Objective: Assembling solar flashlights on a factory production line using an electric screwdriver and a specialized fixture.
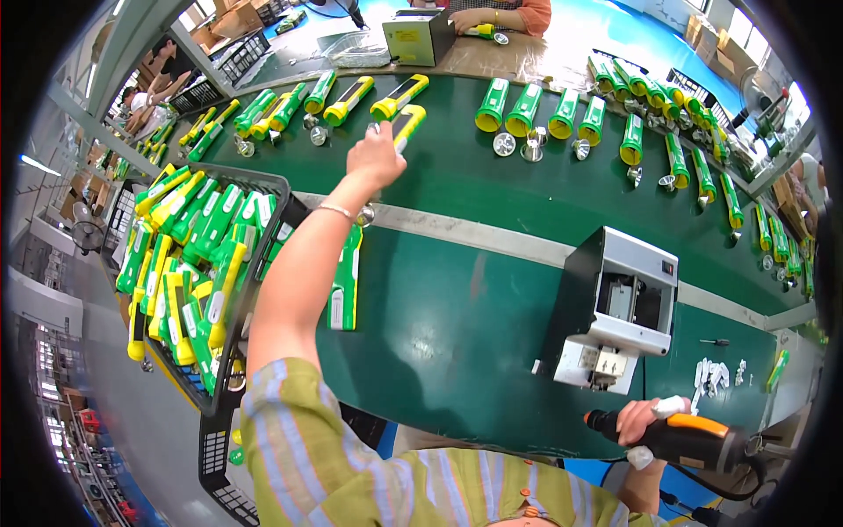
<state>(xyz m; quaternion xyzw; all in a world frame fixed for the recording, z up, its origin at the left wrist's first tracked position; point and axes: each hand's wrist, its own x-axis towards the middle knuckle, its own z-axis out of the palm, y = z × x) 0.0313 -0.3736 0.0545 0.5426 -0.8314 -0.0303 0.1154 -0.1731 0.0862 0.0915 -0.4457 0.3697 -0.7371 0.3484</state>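
Note:
My left hand (378, 160) reaches far across the green bench, its fingers closed round the near end of a green and yellow flashlight (410, 123). Just beyond it lie two more flashlights with dark panels on their upper sides. At the lower right, my right hand (638, 423) grips a black and orange electric screwdriver (689, 439), whose tip points left. White wrapping covers some of those fingers. Below my left forearm, another green flashlight body (345, 285) rests on the bench, partly hidden by the arm.
A black crate (285, 198) heaped with flashlights stands at the left. A grey and black machine (615, 307) sits right of centre, with small white parts (709, 376) beyond it. Flashlight bodies with loose reflector heads (504, 145) line the far belt. A co-worker's hand (474, 19) works opposite.

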